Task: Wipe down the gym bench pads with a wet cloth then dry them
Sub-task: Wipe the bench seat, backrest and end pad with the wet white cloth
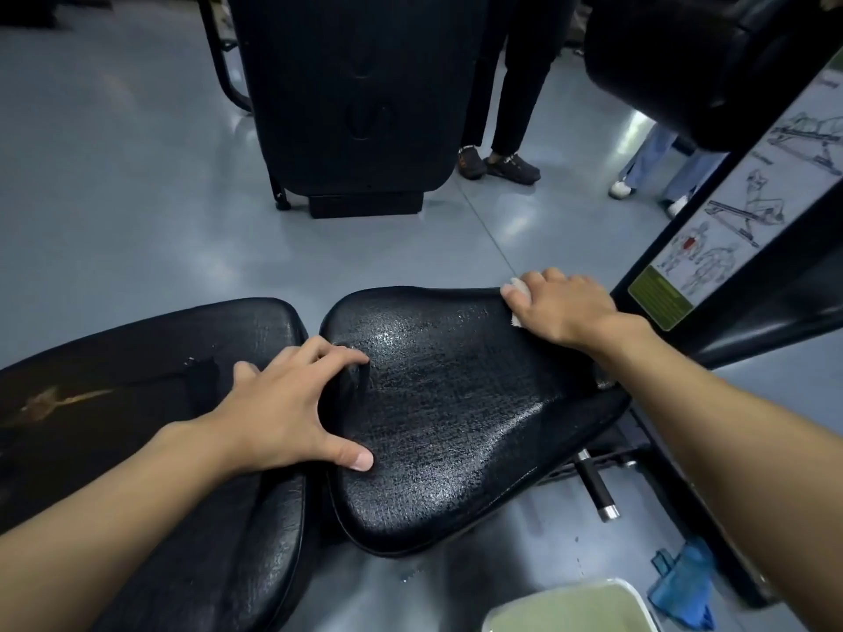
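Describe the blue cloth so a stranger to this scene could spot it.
Find the black seat pad in the middle. On the grey floor to its lower right, beside the pale tub, lies the blue cloth, crumpled and unheld, unlike the white cloth under the right hand.

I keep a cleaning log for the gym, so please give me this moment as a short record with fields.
right hand: holds a white cloth on the far right corner of the seat pad
left hand: grips the narrow end of the seat pad, thumb on top
seat pad surface: glossy, seems wet
back pad: worn patch, no cloth on it
floor: blue cloth beside a pale tub
others: dark trousers and light blue trousers stand beyond the bench
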Tool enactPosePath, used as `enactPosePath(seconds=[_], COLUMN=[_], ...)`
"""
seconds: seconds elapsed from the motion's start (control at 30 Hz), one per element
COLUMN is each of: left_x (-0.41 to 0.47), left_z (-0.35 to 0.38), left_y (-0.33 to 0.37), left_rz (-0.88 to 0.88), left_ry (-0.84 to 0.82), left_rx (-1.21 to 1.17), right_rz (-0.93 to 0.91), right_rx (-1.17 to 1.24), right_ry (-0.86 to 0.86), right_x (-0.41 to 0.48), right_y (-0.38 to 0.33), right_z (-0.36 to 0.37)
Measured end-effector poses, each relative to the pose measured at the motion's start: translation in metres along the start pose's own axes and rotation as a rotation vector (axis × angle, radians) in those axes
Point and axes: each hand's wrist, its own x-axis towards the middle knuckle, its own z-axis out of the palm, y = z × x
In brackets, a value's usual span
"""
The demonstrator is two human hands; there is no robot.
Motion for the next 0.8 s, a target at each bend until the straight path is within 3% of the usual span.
enactPosePath(seconds=[0.17, 0.37, 0.6, 0.8], left_x=[-0.008, -0.014, -0.013, -0.023], left_z=[0.001, 0.014, 0.020, 0.022], left_y=[-0.009, -0.027, -0.029, -0.037], left_rz=[0.011, -0.008, -0.011, -0.095], left_ry=[0.021, 0.053, 0.093, 0.176], left_rx=[-0.063, -0.130, -0.207, -0.679], right_rz=[-0.265, -0.286, -0.401, -0.551], right_rx=[-0.031, 0.087, -0.019, -0.069], right_ry=[-0.021, -0.099, -0.124, -0.006], right_x=[0.006, 0.029, 0.036, -0.010], right_y=[-0.080, -0.144, -0.203, -0.196], right_z=[0.010, 0.013, 0.017, 0.031])
